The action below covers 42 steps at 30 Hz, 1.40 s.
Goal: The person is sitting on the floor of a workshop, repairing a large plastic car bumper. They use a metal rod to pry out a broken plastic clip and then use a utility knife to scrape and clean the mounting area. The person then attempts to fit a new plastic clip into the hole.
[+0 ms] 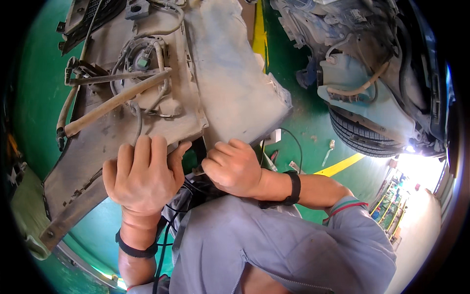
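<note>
A large dusty vehicle bumper cover (164,125), its inner side up, lies in front of me. My left hand (143,179) is over its near edge with the fingers curled down and the thumb apart. A corrugated wiring sleeve (137,120) runs down under those fingers; what they grip is hidden. Just to the right, my right hand (236,166) is closed in a fist beside the panel's near corner. Whatever it holds, if anything, is out of sight. A round lamp housing (142,61) with a green connector and a bent brown hose (117,100) are on the bumper cover.
A vehicle's opened front end stands at the right, with a pale fluid tank (364,90) and a tyre (362,132). Thin black cables (169,225) hang by my left forearm. Yellow lines (342,164) cross the green floor (313,125).
</note>
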Available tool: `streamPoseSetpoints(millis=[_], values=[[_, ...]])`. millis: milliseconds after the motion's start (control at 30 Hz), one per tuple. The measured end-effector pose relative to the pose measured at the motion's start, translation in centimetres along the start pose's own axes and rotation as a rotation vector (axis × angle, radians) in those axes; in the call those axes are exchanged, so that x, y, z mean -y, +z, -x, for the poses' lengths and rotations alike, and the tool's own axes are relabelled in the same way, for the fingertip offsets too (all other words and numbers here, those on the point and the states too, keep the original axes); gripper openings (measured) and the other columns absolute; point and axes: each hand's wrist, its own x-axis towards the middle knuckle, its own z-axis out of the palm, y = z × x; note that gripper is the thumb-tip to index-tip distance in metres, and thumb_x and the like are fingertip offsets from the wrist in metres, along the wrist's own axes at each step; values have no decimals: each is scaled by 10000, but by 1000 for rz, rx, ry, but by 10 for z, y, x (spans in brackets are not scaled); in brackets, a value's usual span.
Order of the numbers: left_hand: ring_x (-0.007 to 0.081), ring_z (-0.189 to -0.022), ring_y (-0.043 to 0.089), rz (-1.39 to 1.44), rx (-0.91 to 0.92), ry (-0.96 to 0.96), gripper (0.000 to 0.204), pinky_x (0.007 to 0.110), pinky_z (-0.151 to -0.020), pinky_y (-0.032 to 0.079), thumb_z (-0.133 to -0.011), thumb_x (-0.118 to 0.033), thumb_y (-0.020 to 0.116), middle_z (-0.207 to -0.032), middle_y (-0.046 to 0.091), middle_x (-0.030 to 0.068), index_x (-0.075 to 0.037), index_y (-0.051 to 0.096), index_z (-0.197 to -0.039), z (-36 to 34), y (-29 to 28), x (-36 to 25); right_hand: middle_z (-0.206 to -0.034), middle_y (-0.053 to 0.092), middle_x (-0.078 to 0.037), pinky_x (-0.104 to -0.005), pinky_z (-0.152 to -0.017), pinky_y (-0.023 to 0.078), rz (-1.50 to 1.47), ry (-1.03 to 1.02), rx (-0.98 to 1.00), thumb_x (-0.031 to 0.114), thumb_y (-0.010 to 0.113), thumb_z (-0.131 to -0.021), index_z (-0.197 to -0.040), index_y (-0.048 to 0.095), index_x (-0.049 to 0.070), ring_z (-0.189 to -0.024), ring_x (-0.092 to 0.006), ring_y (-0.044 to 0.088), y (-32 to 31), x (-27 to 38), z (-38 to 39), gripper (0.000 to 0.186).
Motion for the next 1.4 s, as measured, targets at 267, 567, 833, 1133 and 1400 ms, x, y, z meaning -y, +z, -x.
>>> streamPoseSetpoints(millis=[267, 567, 833, 1133, 1400], values=[[195, -586, 466, -18, -136, 85, 436, 345, -549, 313, -879, -478, 694, -644, 424, -6, -176, 474, -653, -12, 10, 3, -730, 547, 6, -313, -576, 373, -11, -58, 30, 199, 632, -681, -734, 595, 131, -712, -158, 552, 15, 0, 11, 94], [193, -569, 456, -89, -168, 199, 478, 322, -588, 369, -880, -488, 725, -630, 433, -19, -171, 472, -627, 9, 6, -5, -696, 491, 13, -298, -577, 369, 25, -58, -5, 221, 619, -709, -712, 579, 157, -716, -148, 529, 12, 1, 10, 76], [199, -721, 596, -65, -94, 115, 369, 349, -751, 468, -876, -512, 738, -813, 659, -23, -145, 705, -872, 48, 1, -7, -737, 512, -3, -309, -607, 391, 64, -32, 66, 241, 613, -784, -702, 556, 171, -753, -174, 546, -17, -8, -9, 122], [305, -809, 576, 203, 304, -67, 359, 427, -721, 446, -865, -397, 720, -871, 579, 84, -68, 606, -953, 35, -24, -9, -743, 517, -15, -315, -602, 399, 24, -63, 108, 216, 628, -739, -706, 582, 174, -716, -185, 538, -22, -6, -13, 71], [195, -755, 596, 109, 263, 176, 104, 329, -632, 472, -867, -184, 628, -798, 549, 21, -131, 545, -835, 20, -3, -15, -777, 566, -78, -369, -721, 433, 196, -14, 137, 182, 601, -821, -763, 626, 121, -816, -251, 565, -18, 4, -6, 88]])
